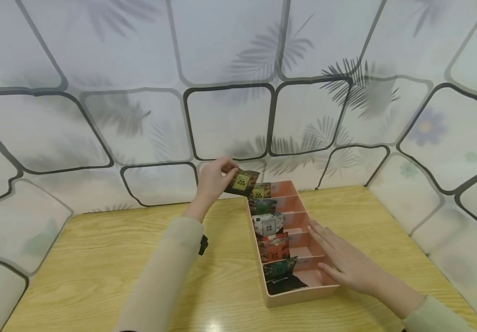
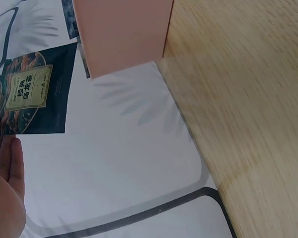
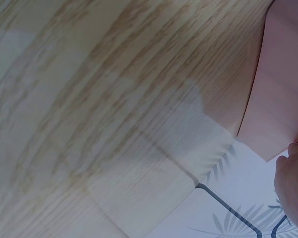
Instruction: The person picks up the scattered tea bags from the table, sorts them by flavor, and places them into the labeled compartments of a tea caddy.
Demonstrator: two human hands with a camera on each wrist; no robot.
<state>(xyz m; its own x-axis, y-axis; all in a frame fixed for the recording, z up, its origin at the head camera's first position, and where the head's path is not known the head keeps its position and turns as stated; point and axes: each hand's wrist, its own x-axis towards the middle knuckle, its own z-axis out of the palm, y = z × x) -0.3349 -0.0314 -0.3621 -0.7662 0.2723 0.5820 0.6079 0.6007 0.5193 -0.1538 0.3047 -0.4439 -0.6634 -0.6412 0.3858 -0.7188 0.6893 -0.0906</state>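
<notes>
My left hand [image 1: 215, 177] pinches the upper corner of a dark tea sachet [image 1: 241, 181] with a yellow label, above the far left end of a pink divided box [image 1: 259, 295]. In the left wrist view, Chinese print shows on the label of this sachet [image 2: 32, 91]. Fingers stretched out, my right hand [image 1: 348, 260] rests along the box's right rim. Inside the box, one sachet kind stands in each compartment: a yellow-labelled sachet [image 1: 261, 190] at the far end, then a green one [image 1: 263, 207], a white-grey one [image 1: 269, 225], a red one [image 1: 274, 247] and a dark green one [image 1: 280, 268] nearest.
The box stands on a wooden table [image 1: 110, 267] set against patterned wall fabric [image 1: 230, 120] at the back and sides. A black sachet [image 1: 286, 284] lies flat in the nearest compartment. A small black object [image 1: 203, 245] shows beside my left sleeve.
</notes>
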